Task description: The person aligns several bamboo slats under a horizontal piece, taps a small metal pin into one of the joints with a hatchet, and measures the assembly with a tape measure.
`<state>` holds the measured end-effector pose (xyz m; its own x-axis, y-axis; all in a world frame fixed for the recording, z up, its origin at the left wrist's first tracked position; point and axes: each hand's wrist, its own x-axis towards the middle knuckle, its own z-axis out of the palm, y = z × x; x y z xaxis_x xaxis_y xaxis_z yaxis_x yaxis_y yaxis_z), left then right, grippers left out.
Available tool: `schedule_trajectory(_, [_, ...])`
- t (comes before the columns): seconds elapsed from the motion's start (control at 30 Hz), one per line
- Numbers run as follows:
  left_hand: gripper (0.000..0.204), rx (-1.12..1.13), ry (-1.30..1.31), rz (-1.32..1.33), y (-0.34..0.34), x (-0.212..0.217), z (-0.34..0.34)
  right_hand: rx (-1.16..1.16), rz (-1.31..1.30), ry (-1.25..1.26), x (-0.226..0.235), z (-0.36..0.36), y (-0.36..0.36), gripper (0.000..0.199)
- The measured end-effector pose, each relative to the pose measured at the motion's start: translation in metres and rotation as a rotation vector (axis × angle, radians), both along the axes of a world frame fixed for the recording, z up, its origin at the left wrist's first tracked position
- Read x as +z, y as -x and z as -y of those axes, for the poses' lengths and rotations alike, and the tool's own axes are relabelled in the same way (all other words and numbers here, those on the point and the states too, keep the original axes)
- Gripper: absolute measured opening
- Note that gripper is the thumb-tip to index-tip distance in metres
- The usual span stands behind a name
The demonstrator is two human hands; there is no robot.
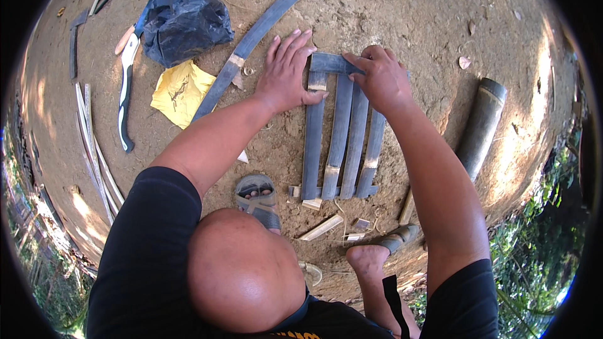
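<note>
Holding a dark crosspiece over the far ends of four dark slats laid side by side on bare ground, with the left hand open, fingers spread and thumb on the leftmost slat, and with the right hand closed around the crosspiece's right part. Flanked leftward by a long curved strip and a black plastic bag, rightward by a dark tube.

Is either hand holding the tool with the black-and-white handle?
No: the tool lies on the ground, while the left hand and right hand touch dark strips.
</note>
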<state>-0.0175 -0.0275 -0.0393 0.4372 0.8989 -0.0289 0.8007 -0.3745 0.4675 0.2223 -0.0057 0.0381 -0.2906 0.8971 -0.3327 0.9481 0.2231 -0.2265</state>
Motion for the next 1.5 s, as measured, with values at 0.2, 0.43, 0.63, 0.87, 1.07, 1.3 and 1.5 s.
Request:
schedule_trajectory(0.2, [0.097, 0.005, -0.037, 0.043, 0.000, -0.003, 0.001, 0.005, -0.001, 0.001, 0.001, -0.001, 0.000, 0.049])
schedule_trajectory(0.43, [0.097, 0.001, -0.038, 0.029, 0.001, -0.004, 0.000, 0.009, 0.012, 0.010, 0.001, -0.002, 0.001, 0.049])
schedule_trajectory(0.63, [0.098, -0.003, -0.033, 0.018, 0.001, -0.003, 0.000, 0.011, 0.022, 0.020, 0.004, -0.004, 0.002, 0.049])
schedule_trajectory(0.87, [0.106, -0.008, 0.028, -0.033, 0.000, 0.001, 0.000, 0.019, 0.038, 0.046, 0.006, -0.008, 0.002, 0.048])
schedule_trajectory(1.07, [0.106, -0.011, 0.031, -0.042, 0.001, 0.002, -0.001, 0.005, 0.063, 0.057, 0.007, -0.008, 0.004, 0.047])
schedule_trajectory(1.3, [0.106, -0.008, -0.036, 0.087, 0.002, 0.000, 0.001, -0.029, 0.073, 0.147, 0.010, -0.012, 0.005, 0.043])
schedule_trajectory(1.5, [0.086, -0.047, -0.118, 0.164, 0.015, 0.000, 0.003, -0.025, 0.078, 0.182, 0.012, -0.016, 0.007, 0.045])
